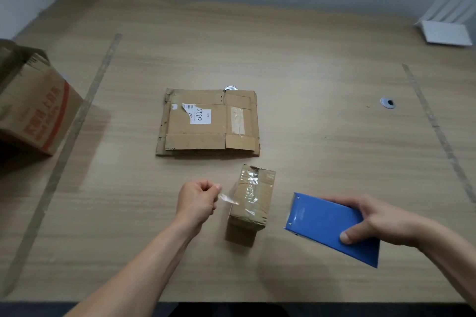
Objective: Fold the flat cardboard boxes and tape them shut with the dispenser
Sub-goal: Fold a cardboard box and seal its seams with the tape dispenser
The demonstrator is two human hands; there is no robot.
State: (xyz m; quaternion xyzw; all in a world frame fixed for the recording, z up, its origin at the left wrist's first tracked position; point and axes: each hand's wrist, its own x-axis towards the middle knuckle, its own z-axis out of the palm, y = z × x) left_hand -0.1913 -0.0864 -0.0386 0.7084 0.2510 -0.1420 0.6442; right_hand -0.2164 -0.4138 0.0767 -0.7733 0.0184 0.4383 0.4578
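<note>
Nearest the camera, at the front edge of the light wood-grain table point(296, 41), two bare forearms reach in from below. Largest of what stands on the table is a big brown corrugated carton with red print point(38, 110), tipped on its side at the left edge, its open mouth turned away toward the far left corner. Next in size, a stack of flattened brown cardboard boxes point(208, 123) lies at the middle of the table; the top one bears a torn white label with handwritten digits and a strip of old clear tape. Toward the front edge and right of centre, the blue flat-sided tape dispenser point(332, 226) is held in the right hand point(381, 221), fingers curled over its far side and thumb pressed on its near face, lifted and tilted. Just left of it, and just in front of the flat stack, stands a small folded brown cardboard box point(252, 195), its top seam covered in crinkled clear tape. Beside that box is the left hand point(198, 201), fingers curled, thumb and forefinger pinching a loose end of clear tape point(228, 198) that runs to the box's left edge. A white folded paper stand point(448, 31) sits at the far right corner.
</note>
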